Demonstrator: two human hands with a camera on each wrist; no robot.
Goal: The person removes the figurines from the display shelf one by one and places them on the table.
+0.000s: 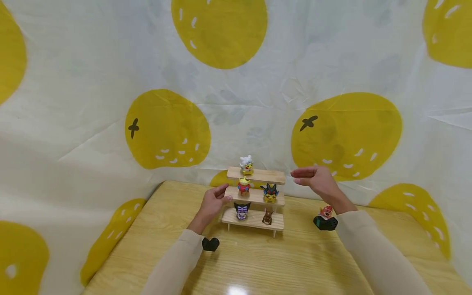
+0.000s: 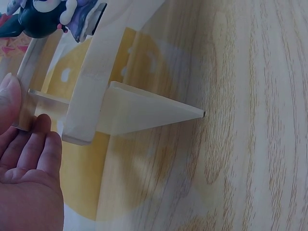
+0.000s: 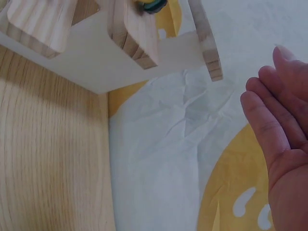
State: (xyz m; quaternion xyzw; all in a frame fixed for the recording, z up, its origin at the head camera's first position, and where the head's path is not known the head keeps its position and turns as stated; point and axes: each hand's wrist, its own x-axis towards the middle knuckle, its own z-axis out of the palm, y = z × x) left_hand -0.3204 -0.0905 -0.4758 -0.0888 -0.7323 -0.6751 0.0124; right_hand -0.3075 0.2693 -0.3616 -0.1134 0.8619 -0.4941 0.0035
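A three-tier wooden display shelf point(image 1: 265, 176) stands on translucent supports, with small figurines on its boards. My left hand point(image 1: 213, 205) grips the left end of the middle board, thumb above and fingers below; in the left wrist view the fingers point(image 2: 49, 151) curl beneath it. My right hand point(image 1: 320, 182) is held off the top board's right end, fingers straight and touching nothing. On top sits a white-capped yellow figurine point(image 1: 246, 164). The middle board bears a red-clad figurine point(image 1: 243, 187) and a dark-eared yellow one point(image 1: 270, 194). A black-and-purple figurine point(image 1: 241, 211) and a brown one point(image 1: 267, 217) occupy the bottom board.
Near the right wrist, a red-and-white figurine point(image 1: 326, 211) shows on the table point(image 1: 250, 254), partly hidden by the black wrist camera point(image 1: 325, 223). A hanging cloth point(image 1: 250, 119) with yellow fruit prints rises behind the table and along its sides.
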